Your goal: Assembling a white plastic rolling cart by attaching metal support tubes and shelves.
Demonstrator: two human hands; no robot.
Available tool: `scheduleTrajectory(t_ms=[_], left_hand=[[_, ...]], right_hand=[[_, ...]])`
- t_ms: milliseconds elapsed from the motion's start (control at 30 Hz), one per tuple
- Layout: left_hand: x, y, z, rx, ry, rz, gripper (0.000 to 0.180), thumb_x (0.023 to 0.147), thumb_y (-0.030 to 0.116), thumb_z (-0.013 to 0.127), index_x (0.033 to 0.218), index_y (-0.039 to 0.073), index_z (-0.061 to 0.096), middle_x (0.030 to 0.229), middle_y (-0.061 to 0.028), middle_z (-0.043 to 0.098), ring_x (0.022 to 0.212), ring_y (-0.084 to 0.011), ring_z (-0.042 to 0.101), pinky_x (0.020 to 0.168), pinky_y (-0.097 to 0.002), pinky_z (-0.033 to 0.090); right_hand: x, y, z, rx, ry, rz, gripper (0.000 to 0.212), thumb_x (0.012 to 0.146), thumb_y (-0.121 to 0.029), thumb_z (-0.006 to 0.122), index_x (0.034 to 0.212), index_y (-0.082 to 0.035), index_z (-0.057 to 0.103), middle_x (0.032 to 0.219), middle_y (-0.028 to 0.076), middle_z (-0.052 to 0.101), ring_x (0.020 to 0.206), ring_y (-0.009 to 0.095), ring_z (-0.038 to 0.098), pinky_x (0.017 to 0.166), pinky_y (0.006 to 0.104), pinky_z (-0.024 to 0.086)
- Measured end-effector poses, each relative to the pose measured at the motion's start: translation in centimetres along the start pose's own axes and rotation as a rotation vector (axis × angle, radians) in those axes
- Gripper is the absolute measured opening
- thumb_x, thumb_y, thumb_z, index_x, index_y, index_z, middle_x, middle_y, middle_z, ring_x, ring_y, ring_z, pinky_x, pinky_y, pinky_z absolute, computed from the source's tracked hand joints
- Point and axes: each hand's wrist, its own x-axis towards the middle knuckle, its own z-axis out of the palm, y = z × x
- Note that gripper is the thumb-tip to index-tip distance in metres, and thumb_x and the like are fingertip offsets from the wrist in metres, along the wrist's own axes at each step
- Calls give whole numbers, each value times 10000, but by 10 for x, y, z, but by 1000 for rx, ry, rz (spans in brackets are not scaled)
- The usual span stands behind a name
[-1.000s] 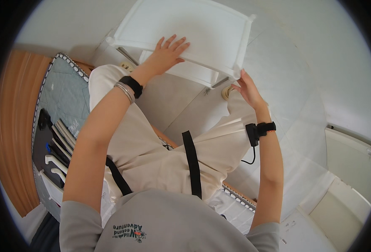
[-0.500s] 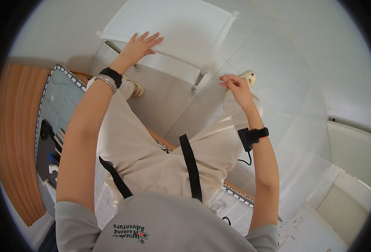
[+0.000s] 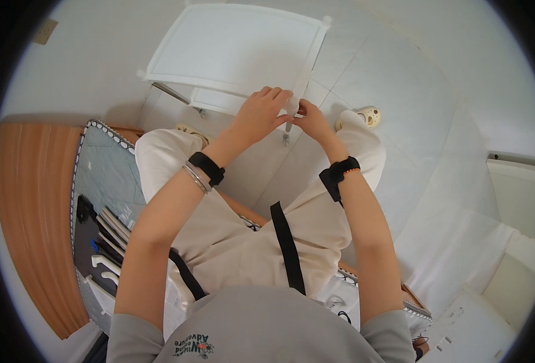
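In front of me stands a white rolling cart [image 3: 237,48] with a flat, rimmed top and small casters [image 3: 286,139] below. My left hand [image 3: 262,115] reaches over its near right corner, with the fingers bent together over the rim. Beside it, my right hand [image 3: 313,123] is at the same corner, its fingers curled inward near the corner post. The two hands nearly meet there. Anything small between the right fingertips is hidden. A black band sits on each wrist, and metal bangles are on the left one.
My legs are spread either side of the cart's near edge. At left are a wooden panel [image 3: 34,212] and a surface with black-and-white trim, bearing white hooked pieces [image 3: 105,262] and pale strips [image 3: 116,225]. A pale cabinet [image 3: 521,187] stands at right. Grey tiles [image 3: 394,115] cover the floor.
My left hand has slid right along the cart's near edge to its right corner. My right hand has moved left from beside my knee to that corner. The view has shifted slightly.
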Motion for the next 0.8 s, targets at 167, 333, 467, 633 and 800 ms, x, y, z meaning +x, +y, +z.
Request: scheduleTrajectory(t_ms=[167, 333, 467, 633, 800], left_hand=[[5, -3, 8, -4, 75, -32, 268, 764, 191, 585, 993, 74, 513, 911, -64, 551, 845, -248, 517, 722, -350, 423], [5, 4, 4, -57, 143, -134, 213, 773, 177, 574, 947, 68, 516, 869, -53, 556, 822, -242, 527, 678, -336, 433], [7, 2, 3, -85, 153, -90, 205, 773, 174, 570, 942, 72, 514, 886, -49, 555, 837, -246, 528, 684, -341, 433], [4, 2, 8, -33, 40, -90, 193, 764, 147, 565, 937, 80, 513, 865, -53, 541, 804, -260, 524, 684, -353, 434], [3, 4, 5, -36, 16, -95, 206, 757, 147, 569, 945, 84, 515, 869, -56, 535, 802, -261, 520, 687, -359, 434]], right_hand=[[-3, -14, 9, 89, 38, 137, 292, 675, -119, 678, 867, 2, 493, 921, 129, 599, 916, 251, 575, 779, 336, 441], [-16, -19, 12, 73, 40, 108, 284, 681, -107, 676, 859, -4, 481, 901, 122, 602, 892, 250, 584, 741, 329, 447], [-16, -14, 14, 55, 88, 78, 255, 692, -94, 667, 822, 5, 472, 855, 110, 599, 876, 221, 586, 740, 309, 445], [-17, -16, 16, 119, 90, 77, 256, 688, -74, 666, 828, 23, 475, 853, 134, 607, 885, 250, 589, 737, 324, 447], [-18, -15, 15, 176, 72, 68, 243, 678, -56, 664, 847, 9, 501, 876, 135, 610, 879, 245, 592, 746, 326, 451]])
